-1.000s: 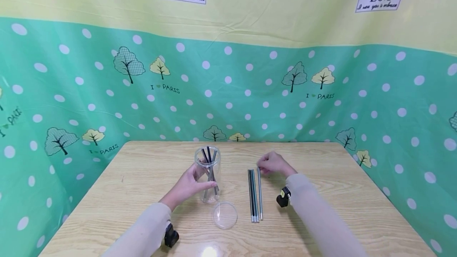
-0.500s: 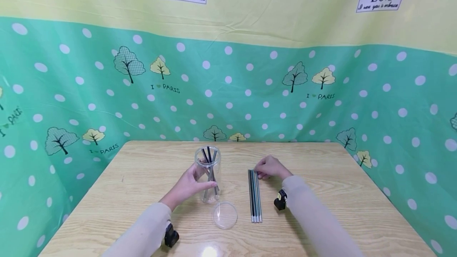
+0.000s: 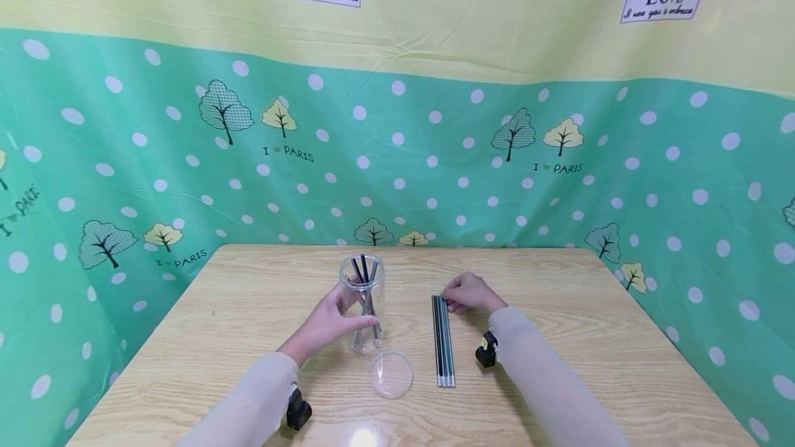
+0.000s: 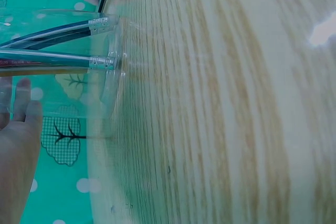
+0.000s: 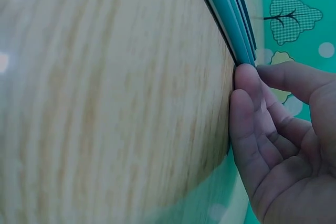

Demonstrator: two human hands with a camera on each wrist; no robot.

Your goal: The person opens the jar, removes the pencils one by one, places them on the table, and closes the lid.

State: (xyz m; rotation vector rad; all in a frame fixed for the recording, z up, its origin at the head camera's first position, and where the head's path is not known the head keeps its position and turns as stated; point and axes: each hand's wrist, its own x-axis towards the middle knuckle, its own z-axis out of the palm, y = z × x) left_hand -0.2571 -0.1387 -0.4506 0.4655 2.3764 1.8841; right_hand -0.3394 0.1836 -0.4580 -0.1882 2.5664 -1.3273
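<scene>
My left hand (image 3: 330, 323) holds a tall clear jar (image 3: 380, 310), thumb across its front and fingers behind. Inside the jar several pencils (image 4: 52, 57) lean, their metal-banded eraser ends at the bottom. To the right, several dark and teal pencils (image 3: 443, 347) lie side by side in a tight row, banded ends toward me. At the far end of that row, my right hand (image 3: 470, 292) pinches the tip of the rightmost pencil between thumb and index finger; the right wrist view shows its other fingers curled against the table. A round clear lid (image 3: 392, 374) lies in front of the jar.
A wood-grain table (image 3: 261, 309) bears everything. Behind its far edge hangs a green and yellow printed curtain (image 3: 397, 178). Small black cameras hang at both wrists, the right one (image 3: 487, 349) beside the pencil row.
My right hand has shifted slightly left and toward me, bringing the separate pencil up against the row. The left hand and jar have stayed put.
</scene>
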